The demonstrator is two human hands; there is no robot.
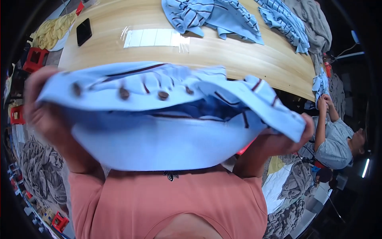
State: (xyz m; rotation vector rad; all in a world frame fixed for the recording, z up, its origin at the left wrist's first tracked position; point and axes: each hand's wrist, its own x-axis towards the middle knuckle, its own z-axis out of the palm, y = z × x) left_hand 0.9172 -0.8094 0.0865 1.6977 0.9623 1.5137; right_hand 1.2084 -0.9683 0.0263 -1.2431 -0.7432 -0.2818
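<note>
Stretched between my two hands is a light blue knit cardigan (159,143) with dark stripes and a band of several dark brown buttons. It hangs in the air before my chest, its opening gaping between the button band and the plain lower panel. My left hand (41,103) is closed round one end of the band, slightly blurred by motion. At the other end, my right hand (288,139) grips the band's corner, its thumb on top. Folds of cloth hide some fingers of both hands.
On the wooden table (107,51) lie a black phone (84,32), a taped-down white paper strip (151,38) and striped blue garments (211,18). Grey cloth (312,24) drapes over the far right edge. Another person (332,139) handles blue cloth at right. Red stools (36,59) stand at left.
</note>
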